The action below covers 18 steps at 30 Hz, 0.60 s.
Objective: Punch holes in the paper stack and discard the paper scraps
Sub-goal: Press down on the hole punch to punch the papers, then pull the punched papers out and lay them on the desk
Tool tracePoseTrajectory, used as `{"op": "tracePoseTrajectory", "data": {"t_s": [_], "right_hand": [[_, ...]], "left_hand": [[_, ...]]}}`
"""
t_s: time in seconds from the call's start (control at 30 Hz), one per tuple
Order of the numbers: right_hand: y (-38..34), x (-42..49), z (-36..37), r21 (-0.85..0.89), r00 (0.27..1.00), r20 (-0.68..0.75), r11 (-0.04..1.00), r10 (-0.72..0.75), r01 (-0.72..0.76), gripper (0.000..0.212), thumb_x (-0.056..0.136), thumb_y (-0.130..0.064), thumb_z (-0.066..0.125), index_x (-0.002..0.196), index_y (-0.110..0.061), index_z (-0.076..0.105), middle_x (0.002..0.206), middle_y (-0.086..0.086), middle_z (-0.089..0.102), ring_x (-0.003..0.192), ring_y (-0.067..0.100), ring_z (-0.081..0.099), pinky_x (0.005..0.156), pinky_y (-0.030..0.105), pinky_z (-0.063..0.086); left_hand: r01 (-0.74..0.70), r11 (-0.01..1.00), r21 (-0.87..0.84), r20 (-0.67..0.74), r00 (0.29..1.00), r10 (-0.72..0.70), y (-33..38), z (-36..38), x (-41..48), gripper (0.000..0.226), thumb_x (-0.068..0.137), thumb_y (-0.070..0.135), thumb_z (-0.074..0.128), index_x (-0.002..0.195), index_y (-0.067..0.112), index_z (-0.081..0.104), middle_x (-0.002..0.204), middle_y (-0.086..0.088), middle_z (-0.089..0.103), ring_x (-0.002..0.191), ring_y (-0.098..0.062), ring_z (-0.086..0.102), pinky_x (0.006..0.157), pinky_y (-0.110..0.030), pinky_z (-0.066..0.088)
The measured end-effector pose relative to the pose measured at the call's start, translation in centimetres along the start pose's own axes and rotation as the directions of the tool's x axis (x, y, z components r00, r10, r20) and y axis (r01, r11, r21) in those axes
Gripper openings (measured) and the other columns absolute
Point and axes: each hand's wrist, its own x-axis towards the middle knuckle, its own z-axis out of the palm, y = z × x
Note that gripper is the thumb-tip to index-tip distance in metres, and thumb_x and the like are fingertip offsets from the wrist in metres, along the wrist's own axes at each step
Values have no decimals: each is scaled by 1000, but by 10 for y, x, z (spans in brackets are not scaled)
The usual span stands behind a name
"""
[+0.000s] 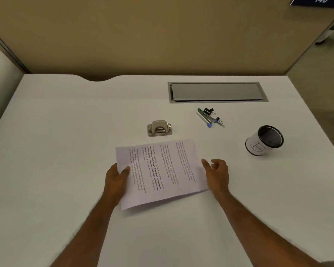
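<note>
A printed paper stack is held just above the white desk, turned sideways. My left hand grips its left edge, thumb on top and fingers beneath. My right hand hovers by the right edge with fingers loosely curled, holding nothing; whether it touches the sheet is unclear. A beige and metal hole punch sits on the desk just beyond the paper. A small black cup with a white paper label stands to the right.
A stapler, binder clips and a pen lie in a heap beyond the paper to the right. A grey cable hatch is set into the desk further back. A tan partition bounds the far side.
</note>
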Motion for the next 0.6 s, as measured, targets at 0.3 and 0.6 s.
{"op": "tracePoseTrajectory", "data": {"t_s": [0.3,0.6], "right_hand": [[22,-129,-10,76,904,299,936,307,-343,59,86,-56,58,56,-6,61,55,13,65,48,20,58,51,28,48],[6,-149,23,552,696,681,463,229,-693,31,93,-13,60,123,-16,57,113,15,70,106,32,66,86,46,56]], "left_hand": [[16,999,-35,-31,999,-17,-6,-6,-38,17,100,13,49,113,16,60,101,-5,70,87,-23,70,69,-35,55],[39,994,-100,-55,997,-44,-14,-3,-55,18,100,14,49,114,16,60,102,-6,70,88,-26,70,76,-42,56]]}}
